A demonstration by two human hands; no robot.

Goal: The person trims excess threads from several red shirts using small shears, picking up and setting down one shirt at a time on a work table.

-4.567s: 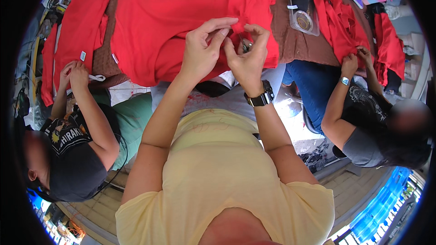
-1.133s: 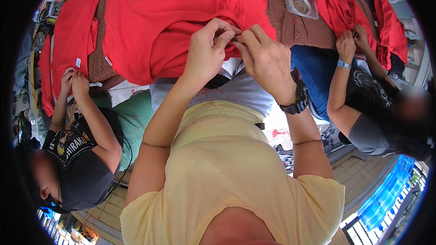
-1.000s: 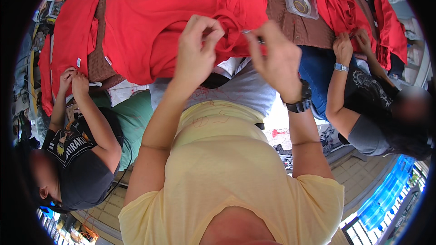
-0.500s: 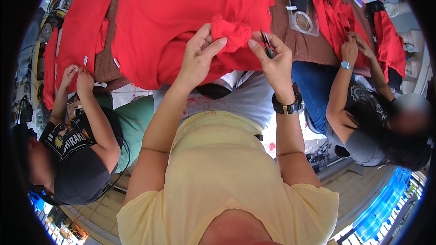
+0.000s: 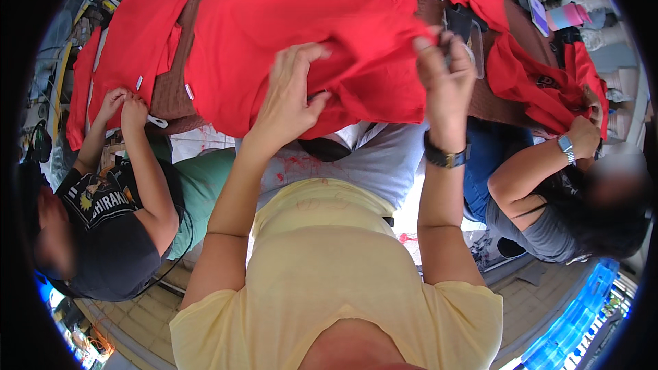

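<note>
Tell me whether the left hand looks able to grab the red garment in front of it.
Likely yes: the left hand is open, fingers and thumb apart, over the red garment, with nothing visible in the way. Whether it already touches is unclear.

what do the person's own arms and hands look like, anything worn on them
Short pale-yellow sleeves end above the elbows, leaving both forearms uncovered. The left hand is gloveless, its wrist bare. The right hand is gloveless too, with a black strap around its wrist.
</note>
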